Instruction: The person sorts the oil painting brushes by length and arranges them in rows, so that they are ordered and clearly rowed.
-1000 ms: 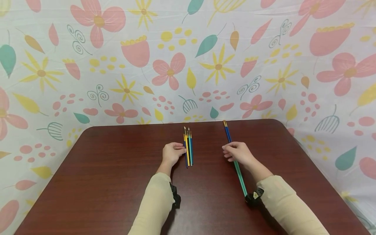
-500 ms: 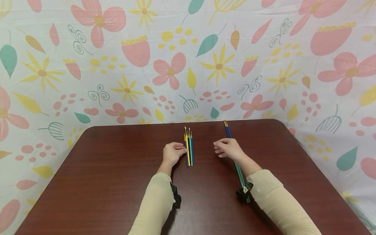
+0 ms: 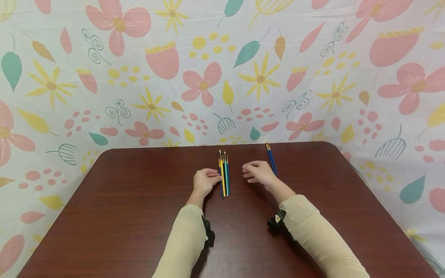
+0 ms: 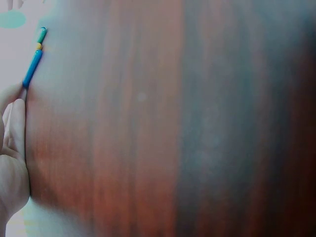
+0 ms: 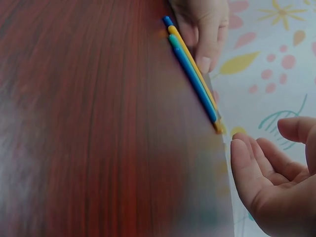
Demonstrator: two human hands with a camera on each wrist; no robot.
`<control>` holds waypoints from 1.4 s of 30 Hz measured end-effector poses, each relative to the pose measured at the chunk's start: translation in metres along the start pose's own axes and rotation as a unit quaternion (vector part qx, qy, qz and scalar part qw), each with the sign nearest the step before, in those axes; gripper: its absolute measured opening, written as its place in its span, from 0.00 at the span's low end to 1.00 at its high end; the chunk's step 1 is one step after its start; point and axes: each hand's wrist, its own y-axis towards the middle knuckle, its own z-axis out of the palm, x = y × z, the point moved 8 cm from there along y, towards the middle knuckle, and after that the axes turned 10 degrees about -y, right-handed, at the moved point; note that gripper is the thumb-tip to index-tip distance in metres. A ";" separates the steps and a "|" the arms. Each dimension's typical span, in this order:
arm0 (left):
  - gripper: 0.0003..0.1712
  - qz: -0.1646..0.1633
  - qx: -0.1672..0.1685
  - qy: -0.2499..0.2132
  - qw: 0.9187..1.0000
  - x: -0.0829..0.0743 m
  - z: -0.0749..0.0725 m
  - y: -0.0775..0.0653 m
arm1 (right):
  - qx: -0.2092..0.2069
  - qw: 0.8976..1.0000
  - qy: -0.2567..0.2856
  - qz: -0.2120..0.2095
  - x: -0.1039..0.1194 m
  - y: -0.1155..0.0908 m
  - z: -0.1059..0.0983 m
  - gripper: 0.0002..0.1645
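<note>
Several thin paintbrushes (image 3: 223, 185) in blue, yellow and teal lie side by side, bristles away from me, in the middle of the table. At their left side my left hand (image 3: 204, 183) rests, thumb and fingertips right at the outer blue brush. The right wrist view shows the handle ends of these brushes (image 5: 190, 69) with the left hand (image 5: 211, 34) beyond them. My right hand (image 3: 260, 173) hovers to the right of the group, apart from it, fingers loosely bent and holding nothing. Two longer brushes (image 3: 272, 160) lie farther right, mostly hidden under my right forearm.
The dark reddish-brown table (image 3: 139, 216) ends at the back against a cloth (image 3: 194, 34) printed with flowers and leaves. Black wrist cameras (image 3: 208, 233) are strapped at both sleeves.
My right hand has moved left, off the two longer brushes and toward the group, and its forearm now covers most of that pair. The left hand and the group of brushes have stayed put.
</note>
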 end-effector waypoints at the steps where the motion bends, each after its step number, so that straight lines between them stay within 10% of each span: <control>1: 0.16 0.000 0.000 -0.001 1.000 0.000 0.000 0.000 | 0.001 1.000 0.004 0.001 0.001 0.001 0.002 0.26; 42: 0.16 -0.003 0.004 0.009 1.000 -0.001 -0.001 0.001 | -0.017 0.989 0.113 0.088 -0.004 0.035 0.050 0.22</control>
